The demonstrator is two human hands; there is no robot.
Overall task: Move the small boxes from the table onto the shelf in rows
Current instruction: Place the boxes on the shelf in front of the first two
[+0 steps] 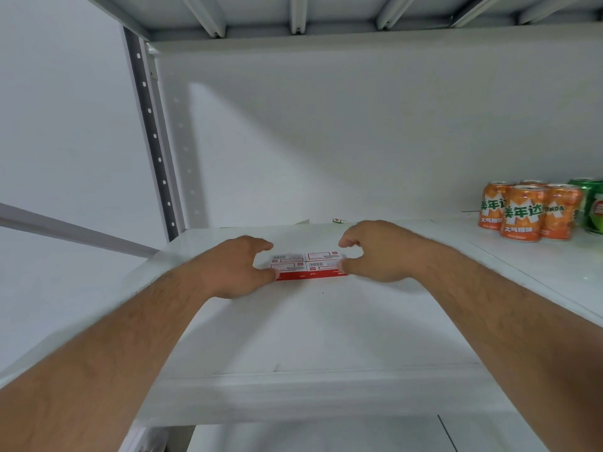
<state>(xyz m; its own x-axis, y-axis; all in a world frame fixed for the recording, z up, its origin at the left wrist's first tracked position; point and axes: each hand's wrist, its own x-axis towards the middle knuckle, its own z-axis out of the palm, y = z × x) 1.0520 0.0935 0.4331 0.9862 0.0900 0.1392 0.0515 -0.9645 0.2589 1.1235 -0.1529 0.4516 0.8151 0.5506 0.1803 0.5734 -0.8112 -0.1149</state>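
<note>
Both my arms reach onto the white shelf [326, 321]. My left hand [235, 269] and right hand [375, 252] bracket the small boxes [308, 265], thumbs pressed on their red front ends, fingers curled above; neither grip lifts them. Boxes sit mid-shelf in a tight block. Orange cans [525, 210] and green cans [592, 203] stand well right of the boxes. Bare shelf lies in front of the boxes.
</note>
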